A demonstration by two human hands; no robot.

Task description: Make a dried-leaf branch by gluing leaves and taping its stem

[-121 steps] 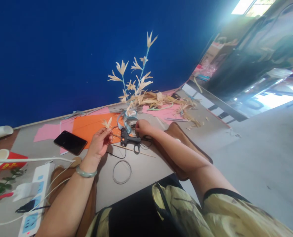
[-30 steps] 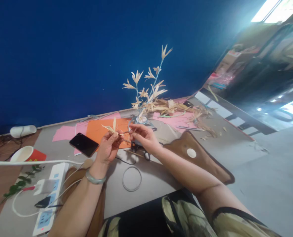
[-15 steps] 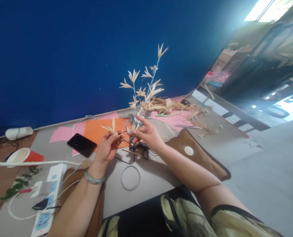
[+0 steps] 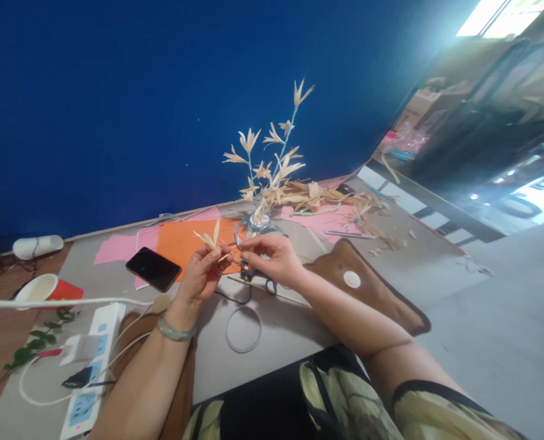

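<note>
My left hand (image 4: 202, 276) pinches a small sprig of dried straw leaves (image 4: 211, 238) by its stem, held just above the table. My right hand (image 4: 272, 257) meets it from the right, fingers pinched on the stem end and a strand of light blue tape (image 4: 239, 228). Under my right hand lies a black glue gun (image 4: 253, 275), mostly hidden. Behind stands a tall stem of straw leaves (image 4: 272, 160) wrapped in blue, against the blue wall.
A black phone (image 4: 153, 269) lies on orange paper (image 4: 183, 242) and pink paper. A wire ring (image 4: 243, 328), a thin stick, a power strip (image 4: 90, 374) with cables, a red paper cup (image 4: 47, 288), a green twig and a pile of loose straw (image 4: 336, 203) surround the hands.
My right hand left the glue gun, rose to the sprig in my left hand, opened a finger briefly, and now pinches at the stem again. The view shifted slightly.
</note>
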